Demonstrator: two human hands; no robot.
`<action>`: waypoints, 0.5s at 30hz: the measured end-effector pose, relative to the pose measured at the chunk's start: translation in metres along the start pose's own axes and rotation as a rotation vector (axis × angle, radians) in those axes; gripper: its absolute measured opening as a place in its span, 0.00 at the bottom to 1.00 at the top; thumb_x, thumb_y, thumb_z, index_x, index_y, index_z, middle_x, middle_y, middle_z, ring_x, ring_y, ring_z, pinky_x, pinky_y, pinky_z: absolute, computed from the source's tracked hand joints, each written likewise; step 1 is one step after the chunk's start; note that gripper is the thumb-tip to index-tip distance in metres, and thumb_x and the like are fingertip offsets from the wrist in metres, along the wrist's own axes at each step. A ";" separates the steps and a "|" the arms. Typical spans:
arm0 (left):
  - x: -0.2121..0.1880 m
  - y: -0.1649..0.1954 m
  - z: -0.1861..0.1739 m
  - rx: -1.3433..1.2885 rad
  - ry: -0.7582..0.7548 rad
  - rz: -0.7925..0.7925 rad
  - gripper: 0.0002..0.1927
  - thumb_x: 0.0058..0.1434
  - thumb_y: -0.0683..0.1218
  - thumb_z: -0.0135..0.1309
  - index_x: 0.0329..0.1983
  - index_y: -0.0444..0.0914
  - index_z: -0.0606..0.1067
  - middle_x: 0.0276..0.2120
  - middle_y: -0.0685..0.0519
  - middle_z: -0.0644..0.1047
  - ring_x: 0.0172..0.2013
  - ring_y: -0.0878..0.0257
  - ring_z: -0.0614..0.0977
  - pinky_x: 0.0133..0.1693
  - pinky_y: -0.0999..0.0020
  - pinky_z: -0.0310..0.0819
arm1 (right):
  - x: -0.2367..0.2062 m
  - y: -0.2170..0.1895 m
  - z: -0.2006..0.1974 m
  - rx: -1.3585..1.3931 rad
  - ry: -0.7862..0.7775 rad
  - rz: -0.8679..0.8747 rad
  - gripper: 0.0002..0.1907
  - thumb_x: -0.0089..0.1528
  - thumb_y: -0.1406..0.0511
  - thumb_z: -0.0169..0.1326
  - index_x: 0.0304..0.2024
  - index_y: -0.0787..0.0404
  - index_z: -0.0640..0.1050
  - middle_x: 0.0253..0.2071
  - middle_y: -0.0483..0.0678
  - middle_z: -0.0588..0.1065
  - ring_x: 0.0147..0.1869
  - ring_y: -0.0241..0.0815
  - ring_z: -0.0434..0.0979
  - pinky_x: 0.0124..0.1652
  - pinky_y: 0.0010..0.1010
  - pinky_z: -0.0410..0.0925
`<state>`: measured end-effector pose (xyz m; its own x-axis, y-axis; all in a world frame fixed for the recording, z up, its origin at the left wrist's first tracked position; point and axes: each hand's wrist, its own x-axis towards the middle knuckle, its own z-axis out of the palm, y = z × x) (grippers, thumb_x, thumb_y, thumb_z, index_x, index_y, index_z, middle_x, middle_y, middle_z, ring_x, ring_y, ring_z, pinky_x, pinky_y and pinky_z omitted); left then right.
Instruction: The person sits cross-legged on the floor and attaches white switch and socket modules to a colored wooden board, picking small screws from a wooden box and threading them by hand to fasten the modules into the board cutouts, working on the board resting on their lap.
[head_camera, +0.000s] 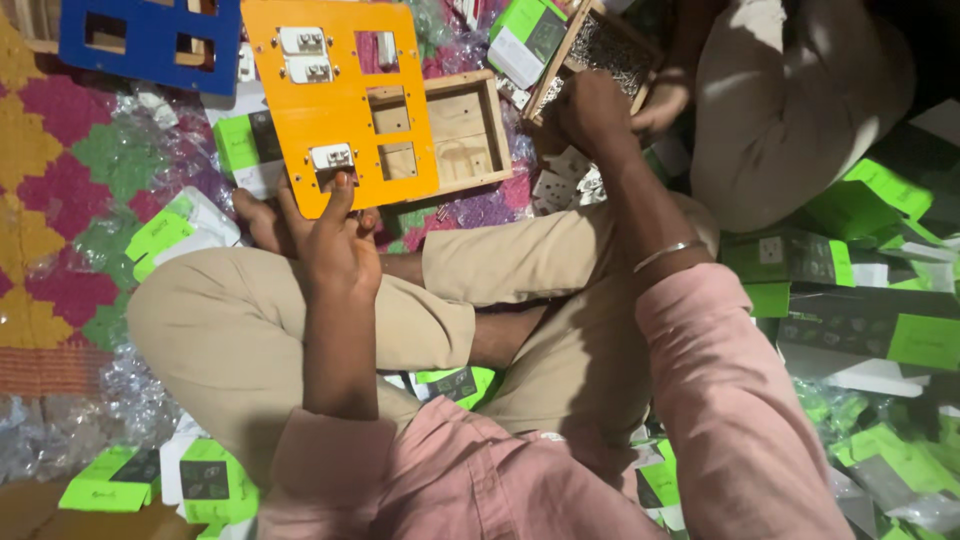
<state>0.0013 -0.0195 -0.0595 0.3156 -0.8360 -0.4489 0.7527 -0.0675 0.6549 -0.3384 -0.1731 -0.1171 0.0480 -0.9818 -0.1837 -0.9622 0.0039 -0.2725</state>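
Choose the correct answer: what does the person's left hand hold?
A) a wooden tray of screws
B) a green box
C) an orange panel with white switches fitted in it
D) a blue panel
C: the left hand grips the lower edge of the orange panel, thumb by a white switch.

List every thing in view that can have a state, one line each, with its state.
orange panel: held up at its lower edge, three white switches fitted, other cut-outs empty
left hand: gripping the orange panel
right hand: reaching to the tray of small parts
tray of small parts: tilted, filled
wooden box: open, empty
blue panel: lying flat, cut-outs empty
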 end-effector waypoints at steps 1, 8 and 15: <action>0.000 -0.001 0.000 0.002 -0.005 -0.002 0.25 0.67 0.36 0.57 0.61 0.47 0.64 0.47 0.54 0.74 0.42 0.63 0.77 0.31 0.68 0.66 | 0.001 0.002 0.001 -0.031 0.017 -0.028 0.07 0.58 0.64 0.58 0.33 0.59 0.85 0.34 0.62 0.79 0.38 0.65 0.81 0.42 0.51 0.74; -0.001 -0.001 0.002 0.019 -0.063 -0.026 0.24 0.68 0.37 0.57 0.62 0.46 0.63 0.46 0.52 0.75 0.40 0.63 0.75 0.31 0.68 0.65 | 0.006 -0.008 -0.008 0.050 0.002 -0.027 0.10 0.51 0.63 0.63 0.33 0.59 0.86 0.32 0.62 0.79 0.37 0.62 0.81 0.42 0.47 0.74; -0.003 -0.006 0.002 0.010 -0.062 -0.044 0.27 0.65 0.37 0.58 0.63 0.48 0.64 0.46 0.53 0.74 0.39 0.62 0.75 0.31 0.68 0.66 | -0.001 -0.013 -0.015 0.150 0.071 -0.015 0.12 0.48 0.63 0.66 0.33 0.60 0.85 0.34 0.59 0.80 0.39 0.58 0.83 0.43 0.43 0.74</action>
<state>-0.0052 -0.0178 -0.0606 0.2456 -0.8642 -0.4392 0.7591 -0.1104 0.6416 -0.3303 -0.1747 -0.0990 0.0376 -0.9929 -0.1127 -0.9105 0.0124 -0.4133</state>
